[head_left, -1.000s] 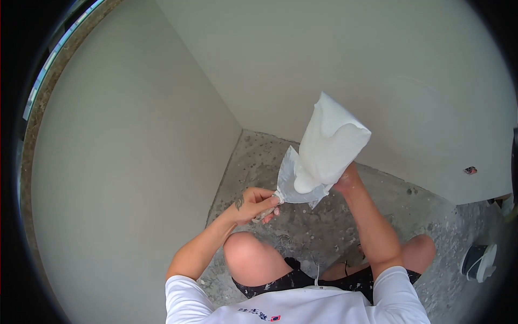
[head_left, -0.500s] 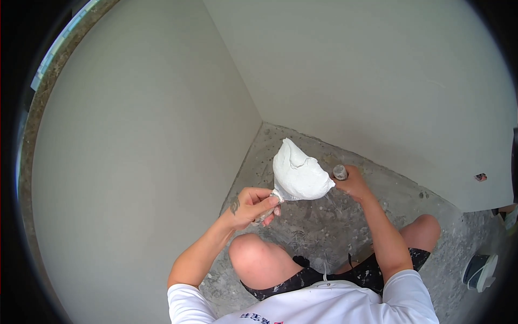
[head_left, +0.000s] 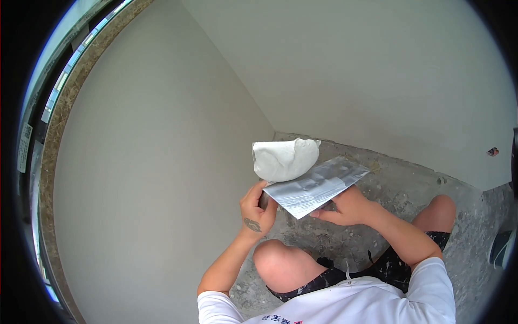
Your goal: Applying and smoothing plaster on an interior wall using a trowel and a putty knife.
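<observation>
My left hand point(head_left: 256, 208) is closed round the handle of a putty knife point(head_left: 264, 202), mostly hidden by the fingers. A thick mound of white putty point(head_left: 286, 161) covers the knife's blade. Right beside it is a wide, flat metal trowel point(head_left: 319, 186), its shiny blade face up and streaked. My right hand point(head_left: 350, 208) holds this trowel from below, so its handle is out of sight. The trowel's left corner is close against the putty knife, near my left fingers; I cannot tell whether they touch.
Two smooth grey-white walls point(head_left: 377, 70) meet in a corner ahead. Below is a rough concrete floor point(head_left: 399, 189) with white spatters. A dark bucket point(head_left: 501, 248) stands at the right. A brown stone sill point(head_left: 54, 140) curves along the left, and the right wall has a small hole point(head_left: 493, 152).
My right hand has brought the trowel in from the right and turned its blade face up beside the knife. The putty-laden knife has tilted, and the view has shifted left.
</observation>
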Tool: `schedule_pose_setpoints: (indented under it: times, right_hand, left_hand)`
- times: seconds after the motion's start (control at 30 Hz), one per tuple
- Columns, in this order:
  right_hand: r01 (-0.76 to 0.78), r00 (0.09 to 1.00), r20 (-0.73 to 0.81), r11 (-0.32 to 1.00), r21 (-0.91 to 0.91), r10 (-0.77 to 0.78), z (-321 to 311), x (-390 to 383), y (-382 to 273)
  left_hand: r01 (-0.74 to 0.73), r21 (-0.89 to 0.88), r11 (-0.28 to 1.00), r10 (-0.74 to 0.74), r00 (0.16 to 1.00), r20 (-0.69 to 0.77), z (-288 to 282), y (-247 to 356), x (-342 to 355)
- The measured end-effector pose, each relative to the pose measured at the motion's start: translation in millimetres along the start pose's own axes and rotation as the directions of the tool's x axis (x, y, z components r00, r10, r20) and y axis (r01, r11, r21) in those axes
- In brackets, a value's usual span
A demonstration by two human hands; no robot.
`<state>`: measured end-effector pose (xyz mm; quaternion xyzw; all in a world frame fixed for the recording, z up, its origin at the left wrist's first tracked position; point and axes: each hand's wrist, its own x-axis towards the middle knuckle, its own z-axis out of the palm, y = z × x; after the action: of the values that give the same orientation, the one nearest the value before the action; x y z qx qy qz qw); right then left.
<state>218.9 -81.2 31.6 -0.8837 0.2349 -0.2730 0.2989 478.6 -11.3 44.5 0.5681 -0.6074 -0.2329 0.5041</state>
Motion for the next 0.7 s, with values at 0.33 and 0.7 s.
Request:
schedule_pose_setpoints:
  times: [0.33,0.7]
  right_hand:
    - [-0.054,0.987,0.15,0.998,-0.022,0.057,-11,4,30]
    - [-0.105,0.994,-0.003,0.967,-0.232,0.108,36,-17,117]
  left_hand:
    - [-0.552,0.152,0.82,0.541,0.834,0.109,-12,-31,-13]
    - [-0.249,0.566,0.786,0.207,0.969,0.138,-104,-53,-18]
